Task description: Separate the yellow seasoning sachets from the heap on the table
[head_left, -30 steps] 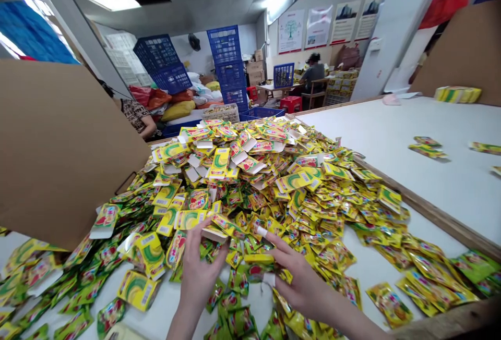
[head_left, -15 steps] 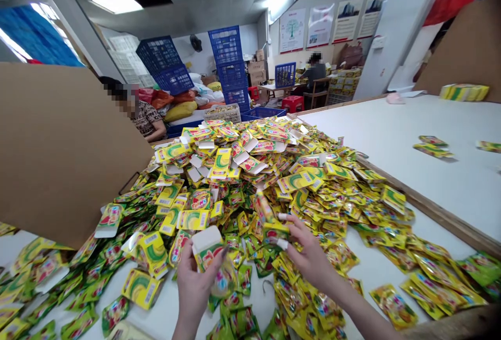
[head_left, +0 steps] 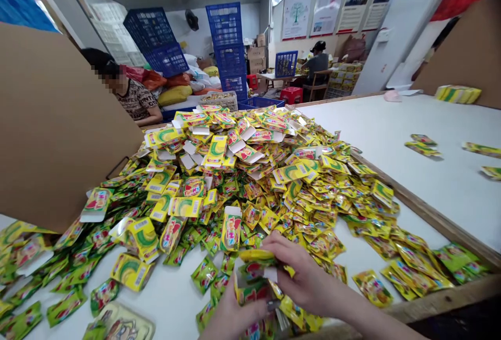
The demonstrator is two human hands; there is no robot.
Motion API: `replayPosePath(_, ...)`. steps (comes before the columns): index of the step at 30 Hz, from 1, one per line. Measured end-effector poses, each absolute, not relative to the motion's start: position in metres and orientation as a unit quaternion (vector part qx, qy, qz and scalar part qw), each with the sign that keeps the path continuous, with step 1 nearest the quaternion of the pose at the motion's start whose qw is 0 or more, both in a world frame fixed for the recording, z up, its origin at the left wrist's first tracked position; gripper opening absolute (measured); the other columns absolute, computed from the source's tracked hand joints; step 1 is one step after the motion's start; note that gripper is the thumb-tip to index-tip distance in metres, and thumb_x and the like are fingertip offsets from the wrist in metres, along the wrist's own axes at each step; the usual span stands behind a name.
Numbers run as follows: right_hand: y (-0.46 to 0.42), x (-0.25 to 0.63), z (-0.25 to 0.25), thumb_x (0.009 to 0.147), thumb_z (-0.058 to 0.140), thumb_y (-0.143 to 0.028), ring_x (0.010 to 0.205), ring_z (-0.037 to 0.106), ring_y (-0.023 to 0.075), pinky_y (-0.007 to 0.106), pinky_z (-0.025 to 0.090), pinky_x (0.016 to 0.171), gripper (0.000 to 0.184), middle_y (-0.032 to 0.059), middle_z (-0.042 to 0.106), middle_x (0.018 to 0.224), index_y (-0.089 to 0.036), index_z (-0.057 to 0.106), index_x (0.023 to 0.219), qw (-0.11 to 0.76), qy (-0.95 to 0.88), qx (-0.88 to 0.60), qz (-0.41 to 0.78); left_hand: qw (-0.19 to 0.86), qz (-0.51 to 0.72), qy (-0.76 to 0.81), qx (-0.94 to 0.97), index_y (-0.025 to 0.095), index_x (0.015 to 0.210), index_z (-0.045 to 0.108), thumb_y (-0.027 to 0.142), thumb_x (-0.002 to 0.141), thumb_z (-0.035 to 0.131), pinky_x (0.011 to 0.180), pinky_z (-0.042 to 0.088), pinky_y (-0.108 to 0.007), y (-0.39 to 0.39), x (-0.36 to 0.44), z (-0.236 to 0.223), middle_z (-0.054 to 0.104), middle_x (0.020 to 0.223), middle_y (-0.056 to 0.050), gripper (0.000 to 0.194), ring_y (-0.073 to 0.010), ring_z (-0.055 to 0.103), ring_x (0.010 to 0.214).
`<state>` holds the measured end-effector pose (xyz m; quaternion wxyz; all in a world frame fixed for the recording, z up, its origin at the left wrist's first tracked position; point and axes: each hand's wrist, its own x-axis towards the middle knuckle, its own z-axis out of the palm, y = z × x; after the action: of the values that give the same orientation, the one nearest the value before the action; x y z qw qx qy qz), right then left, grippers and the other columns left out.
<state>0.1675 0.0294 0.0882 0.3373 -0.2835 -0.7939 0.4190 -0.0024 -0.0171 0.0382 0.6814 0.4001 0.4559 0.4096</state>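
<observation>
My left hand (head_left: 230, 313) is closed round a small open carton (head_left: 249, 294), low in the middle of the view. Its thumb presses the near side. My right hand (head_left: 299, 272) reaches across from the right, its bent fingers pinching a yellow sachet (head_left: 256, 255) at the carton's mouth. Those fingers partly hide the opening. Just beyond both hands, another carton (head_left: 230, 229) with a raised white flap lies among green sachets (head_left: 204, 273). Yellow sachets (head_left: 324, 244) spread to the right of my right hand.
A heap of yellow cartons (head_left: 216, 150) and sachets rises ahead. A cardboard panel (head_left: 58, 126) stands at left, a wooden rail (head_left: 422, 212) at right. A pale cartoon-printed object (head_left: 129, 324) lies front left. One person (head_left: 135, 95) sits beyond the panel, another (head_left: 319, 63) farther back.
My view has shifted slightly. Both hands have moved nearer and come together, the right bringing its sachet to the left hand's carton. A flapped carton now lies ahead where sachets showed before.
</observation>
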Motion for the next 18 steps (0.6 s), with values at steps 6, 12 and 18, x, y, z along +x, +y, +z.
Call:
replayPosePath(6, 0.017, 0.184, 0.105, 0.076, 0.04, -0.001, 0.09, 0.056, 0.0161, 0.027, 0.045, 0.079, 0.047, 0.0033, 0.055, 0.104, -0.028, 0.054, 0.112, 0.103, -0.872, -0.301, 0.373, 0.683, 0.347, 0.437, 0.471, 0.025, 0.123, 0.026, 0.017, 0.063, 0.065, 0.082, 0.045, -0.032, -0.025, 0.009, 0.029, 0.063, 0.104, -0.003, 0.072, -0.02, 0.062, 0.089)
replayPosePath(12, 0.007, 0.192, 0.091, 0.067, 0.041, 0.004, 0.096, 0.055, 0.014, 0.024, 0.042, 0.085, 0.047, 0.0024, 0.059, 0.103, -0.023, 0.056, 0.102, 0.155, -0.836, -0.32, 0.418, 0.657, 0.291, 0.447, 0.533, 0.022, 0.126, 0.02, 0.008, 0.062, 0.055, 0.082, 0.042, -0.029, -0.03, 0.012, 0.02, 0.061, 0.106, -0.005, 0.074, -0.0188, 0.059, 0.093)
replayPosePath(18, -0.015, 0.199, 0.036, 0.086, 0.039, -0.018, 0.071, 0.059, 0.0134, 0.021, 0.046, 0.063, 0.027, 0.0063, 0.063, 0.08, -0.02, 0.065, 0.082, 0.221, -0.841, -0.31, 0.385, 0.7, 0.238, 0.417, 0.528, 0.023, 0.125, 0.023, 0.022, 0.06, 0.064, 0.083, 0.041, -0.028, -0.031, 0.02, 0.017, 0.065, 0.098, -0.003, 0.077, -0.0185, 0.061, 0.089)
